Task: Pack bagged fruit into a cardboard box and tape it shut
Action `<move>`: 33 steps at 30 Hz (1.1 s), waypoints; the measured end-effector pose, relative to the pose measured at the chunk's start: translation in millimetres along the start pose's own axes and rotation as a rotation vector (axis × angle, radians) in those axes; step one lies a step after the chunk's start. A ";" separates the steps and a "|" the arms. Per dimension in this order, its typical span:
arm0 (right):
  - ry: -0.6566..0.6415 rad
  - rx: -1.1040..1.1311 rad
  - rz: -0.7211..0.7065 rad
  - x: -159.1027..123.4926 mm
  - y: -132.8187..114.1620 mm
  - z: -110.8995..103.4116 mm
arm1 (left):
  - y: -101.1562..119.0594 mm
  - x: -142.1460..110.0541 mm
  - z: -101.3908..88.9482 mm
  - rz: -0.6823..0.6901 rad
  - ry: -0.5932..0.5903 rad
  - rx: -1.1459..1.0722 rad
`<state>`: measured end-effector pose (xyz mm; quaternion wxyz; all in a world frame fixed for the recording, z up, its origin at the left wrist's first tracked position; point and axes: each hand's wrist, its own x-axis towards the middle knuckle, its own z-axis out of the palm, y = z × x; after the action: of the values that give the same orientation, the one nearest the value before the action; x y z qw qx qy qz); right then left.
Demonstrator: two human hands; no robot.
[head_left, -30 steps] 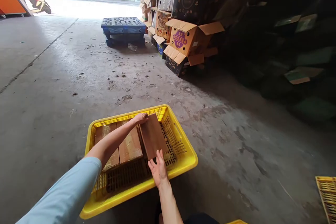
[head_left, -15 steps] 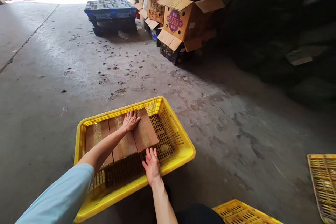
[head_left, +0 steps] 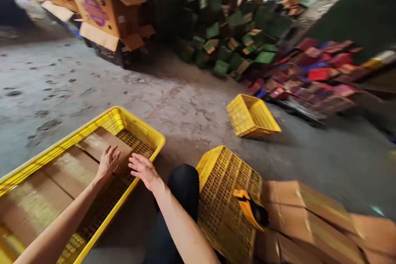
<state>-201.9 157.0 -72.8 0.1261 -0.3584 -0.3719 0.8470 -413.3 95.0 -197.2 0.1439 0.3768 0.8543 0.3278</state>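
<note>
Three taped cardboard boxes lie side by side in a yellow plastic crate (head_left: pixel 159 140): a left box (head_left: pixel 34 204), a middle box (head_left: pixel 72 169) and a right box (head_left: pixel 100 140). My left hand (head_left: pixel 108 163) is at the near end of the right box, fingers spread; whether it touches the cardboard I cannot tell. Beside it, over the crate's near rim, my right hand (head_left: pixel 144 169) is stretched out with nothing in it.
To my right, an overturned yellow crate (head_left: pixel 229 181) bears an orange and black tool (head_left: pixel 247 208), perhaps a tape dispenser. Stacked cardboard boxes (head_left: pixel 321 222) lie beyond it. A smaller-looking yellow basket (head_left: pixel 253 115) stands farther off, before piled green cartons (head_left: pixel 235 33) and red cartons (head_left: pixel 318 74).
The view has swung right, bringing the stacked boxes and carton piles into sight. My left hand has come off the top of the boxes toward the near end of the right one.
</note>
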 end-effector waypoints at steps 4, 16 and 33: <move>0.155 0.061 -0.209 -79.0 -37.2 -32.4 | 116.0 -53.2 5.1 0.136 -0.217 -0.526; 0.977 0.140 -0.608 -440.2 25.9 -166.9 | 344.6 -308.6 49.8 0.433 -1.207 -0.666; 1.790 0.270 -0.255 -677.4 191.6 -420.0 | 462.6 -489.3 265.7 -0.157 -1.534 -0.320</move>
<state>584.5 -74.1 -59.1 0.5009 -0.8197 -0.0697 0.2688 301.9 85.6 -86.1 0.7686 0.4111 0.4829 0.0838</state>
